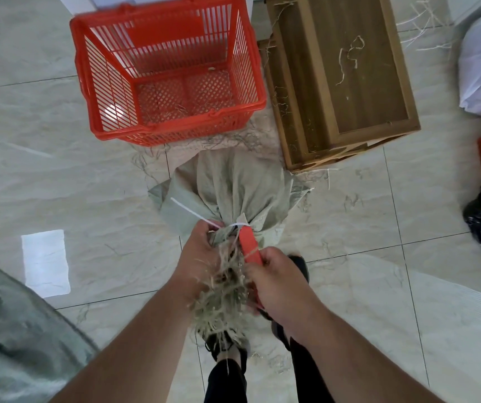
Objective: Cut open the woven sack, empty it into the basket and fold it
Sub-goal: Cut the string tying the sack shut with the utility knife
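Grey-green woven sack stands on the tiled floor, one white tie binding its neck.

One left hand has its fingers clamped on the frayed neck; one right hand has its fingers closed round one red cutter at the tie. One red basket sits beyond, beside one wooden crate.

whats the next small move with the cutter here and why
Probably draw the red cutter in the right hand through the white zip tie, cutting away from the left hand. The tie is cinched round the woven sack at its neck, which the left hand grips, and the red basket ahead holds only stray fibres.
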`<state>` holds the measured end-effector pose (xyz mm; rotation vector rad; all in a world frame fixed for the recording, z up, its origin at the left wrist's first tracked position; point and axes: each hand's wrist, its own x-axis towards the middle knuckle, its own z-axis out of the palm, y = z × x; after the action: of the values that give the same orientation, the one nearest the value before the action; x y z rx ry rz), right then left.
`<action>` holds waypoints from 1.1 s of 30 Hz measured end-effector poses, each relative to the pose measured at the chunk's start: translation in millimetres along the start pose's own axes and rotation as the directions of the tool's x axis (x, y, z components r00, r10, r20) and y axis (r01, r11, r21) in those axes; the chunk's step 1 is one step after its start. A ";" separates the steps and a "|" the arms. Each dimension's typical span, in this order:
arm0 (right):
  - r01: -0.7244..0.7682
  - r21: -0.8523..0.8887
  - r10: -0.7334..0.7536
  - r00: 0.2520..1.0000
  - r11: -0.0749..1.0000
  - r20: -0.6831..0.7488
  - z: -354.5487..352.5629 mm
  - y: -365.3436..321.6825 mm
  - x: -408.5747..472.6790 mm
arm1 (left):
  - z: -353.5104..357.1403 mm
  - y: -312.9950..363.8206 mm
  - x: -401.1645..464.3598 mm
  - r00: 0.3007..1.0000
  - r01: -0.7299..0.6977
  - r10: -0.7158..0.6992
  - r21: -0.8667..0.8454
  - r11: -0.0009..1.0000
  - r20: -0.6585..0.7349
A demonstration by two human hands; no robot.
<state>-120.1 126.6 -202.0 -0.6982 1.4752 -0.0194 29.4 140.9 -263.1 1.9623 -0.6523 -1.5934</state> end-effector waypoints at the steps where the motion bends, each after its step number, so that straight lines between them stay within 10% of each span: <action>1: 0.053 -0.201 -0.063 0.997 0.978 -0.048 -1.1 1.1 2.0 | 2.1 -1.9 0.8 0.999 -0.030 0.032 0.075 0.997 -0.018; 4: 0.135 -0.625 -0.234 0.969 0.769 -0.079 -0.1 5.3 2.7 | 2.8 0.2 -0.9 0.998 0.020 -0.006 0.233 0.972 -0.061; 11: 0.173 -0.674 -0.263 0.964 0.718 -0.033 -0.2 13.0 6.5 | 3.7 24.2 8.2 0.848 0.517 -0.469 -0.189 0.835 0.246; 20: 0.151 -0.347 -0.191 0.978 0.926 -0.085 -1.2 19.4 10.0 | 19.5 25.1 21.4 0.869 0.482 -0.457 -0.117 0.868 0.190; 27: 0.188 -0.179 -0.217 0.963 0.966 -0.162 6.3 27.3 10.1 | 22.2 6.7 14.7 0.985 0.168 -0.164 -0.107 0.980 0.051; 33: -0.097 0.038 0.093 0.991 0.995 0.099 -9.4 14.8 26.7 | 24.7 -1.2 17.4 0.998 0.067 -0.067 -0.082 0.994 -0.002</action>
<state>-131.0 123.3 -231.9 -0.5853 1.4090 0.0556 8.6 128.0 -280.7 1.9465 -0.5161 -1.6282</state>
